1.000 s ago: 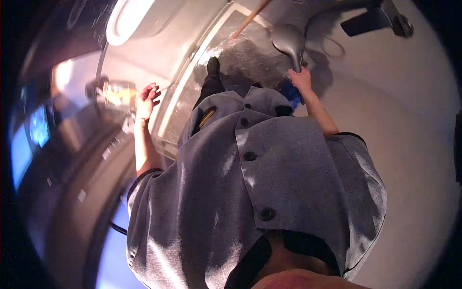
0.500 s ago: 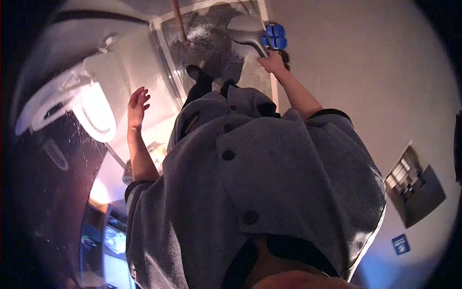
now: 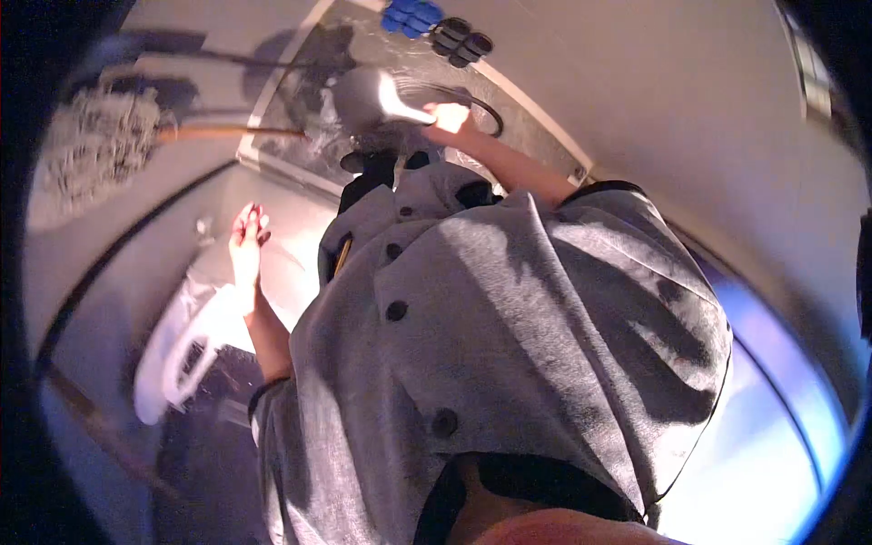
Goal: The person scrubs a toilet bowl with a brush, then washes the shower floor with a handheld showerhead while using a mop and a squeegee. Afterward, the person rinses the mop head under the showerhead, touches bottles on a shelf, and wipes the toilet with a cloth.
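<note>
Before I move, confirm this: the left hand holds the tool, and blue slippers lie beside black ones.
No, the head view shows the right hand holding the tool, not the left hand. Blue slippers do lie beside black ones.

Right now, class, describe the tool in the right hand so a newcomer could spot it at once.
Start at the grey buttoned garment and follow the right arm up to the right hand. The grey tool reaches leftward from that hand. Its broad, smooth, rounded head, glaring white along one edge, sets it apart from the stringy mop at upper left.
</note>
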Tool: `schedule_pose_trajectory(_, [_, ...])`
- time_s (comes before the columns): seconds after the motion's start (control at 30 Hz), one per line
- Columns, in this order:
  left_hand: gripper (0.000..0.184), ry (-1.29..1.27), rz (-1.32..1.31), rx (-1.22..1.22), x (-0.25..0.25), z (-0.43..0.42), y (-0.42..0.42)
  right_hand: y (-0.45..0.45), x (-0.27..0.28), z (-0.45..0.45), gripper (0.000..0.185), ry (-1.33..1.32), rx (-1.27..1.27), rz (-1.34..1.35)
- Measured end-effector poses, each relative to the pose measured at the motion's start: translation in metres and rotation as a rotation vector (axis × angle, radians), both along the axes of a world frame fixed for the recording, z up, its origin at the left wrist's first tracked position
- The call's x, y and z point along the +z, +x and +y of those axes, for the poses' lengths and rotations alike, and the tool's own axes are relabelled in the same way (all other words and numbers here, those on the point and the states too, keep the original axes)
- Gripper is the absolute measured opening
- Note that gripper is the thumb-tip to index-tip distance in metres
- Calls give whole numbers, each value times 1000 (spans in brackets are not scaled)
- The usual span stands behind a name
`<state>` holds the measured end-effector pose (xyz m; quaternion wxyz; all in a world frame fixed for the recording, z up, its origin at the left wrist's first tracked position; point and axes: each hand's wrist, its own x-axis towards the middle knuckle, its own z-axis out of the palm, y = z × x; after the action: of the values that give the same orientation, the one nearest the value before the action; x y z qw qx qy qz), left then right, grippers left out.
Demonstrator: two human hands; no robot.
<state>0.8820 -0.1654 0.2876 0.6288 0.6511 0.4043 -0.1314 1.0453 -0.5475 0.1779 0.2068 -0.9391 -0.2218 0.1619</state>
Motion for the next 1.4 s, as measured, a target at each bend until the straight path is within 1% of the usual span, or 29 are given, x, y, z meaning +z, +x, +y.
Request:
schedule_pose_trajectory(0.03, [35, 8, 19, -28, 4, -5, 9, -8, -34, -6, 42, 87, -12, -2])
schedule_pose_trajectory(0.1, [33, 39, 34, -83, 9, 0, 21, -12, -11, 16, 43, 47, -43, 122])
schedule_pose_trajectory(0.13, [33, 44, 22, -125, 12, 1, 27, -7, 42, 32, 40, -71, -57, 257])
schedule_pose_trajectory(0.2, [32, 53, -34, -158, 25, -3, 31, -25, 41, 33, 34, 12, -20, 205])
schedule_pose_trajectory(0.23, [32, 78, -8, -179, 36, -11, 41, -27, 38, 32, 30, 28, -8, 193])
schedule_pose_trajectory(0.33, [32, 90, 4, -303, 42, -8, 61, -42, 52, 32, 29, 5, -58, 236])
schedule_pose_trajectory(0.4, [30, 69, -26, -387, 32, 6, 74, -62, 49, 37, 27, -16, -157, 180])
schedule_pose_trajectory(0.43, [30, 70, -15, -372, 30, 0, 99, -34, 55, 29, 28, -12, -123, 221])
schedule_pose_trajectory(0.47, [30, 71, -9, -399, 31, -5, 110, -34, 60, 20, 28, -4, -132, 259])
schedule_pose_trajectory(0.6, [29, 31, -6, -490, 18, -2, 149, -47, 41, 8, 30, -2, -218, 284])
schedule_pose_trajectory(0.67, [28, 22, -5, -502, 13, -8, 167, -44, 44, -4, 30, -72, -372, 421])
schedule_pose_trajectory(0.7, [28, -7, -25, -539, 7, -3, 171, -57, 48, -8, 29, -2, -405, 430])
schedule_pose_trajectory(0.8, [30, -14, -17, -613, 2, -2, 185, -78, 34, -3, 30, -1, -496, 375])
schedule_pose_trajectory(0.83, [32, -7, 0, -645, 2, -1, 188, -80, 40, 2, 30, -9, -469, 342])
schedule_pose_trajectory(0.93, [34, 28, 21, -681, 8, -3, 195, -65, 52, 17, 26, 38, -440, 375])
schedule_pose_trajectory(0.97, [34, 25, 12, -702, 10, 1, 194, -65, 50, 31, 21, 48, -436, 283])
schedule_pose_trajectory(1.0, [34, 24, 0, -719, 12, 6, 194, -60, 50, 41, 21, 55, -439, 278])
schedule_pose_trajectory(1.07, [33, 39, -9, -724, 7, 21, 193, -48, 57, 62, 25, 111, -248, 254])
schedule_pose_trajectory(1.1, [32, 25, -19, -719, 5, 29, 192, -43, 61, 73, 28, 217, -263, 248])
schedule_pose_trajectory(1.13, [31, 59, -11, -611, 25, 4, 195, 2, 72, 51, 28, 257, -156, 259])
schedule_pose_trajectory(1.17, [30, -4, -33, -578, 23, 11, 194, 14, 75, 60, 26, 288, -133, 157])
schedule_pose_trajectory(1.2, [30, 6, -40, -582, 21, 18, 190, 21, 80, 69, 24, 317, -123, 56])
schedule_pose_trajectory(1.27, [31, -4, -55, -606, 32, 20, 188, 35, 90, 84, 25, 276, -90, 49])
schedule_pose_trajectory(1.3, [31, 56, -54, -615, 35, 20, 186, 40, 90, 91, 26, 270, -94, 49])
schedule_pose_trajectory(1.33, [31, 55, -53, -626, 37, 25, 186, 43, 92, 97, 26, 263, -103, 51])
schedule_pose_trajectory(1.4, [32, 150, 6, -667, 35, 31, 186, 49, 101, 98, 27, 256, -113, 106])
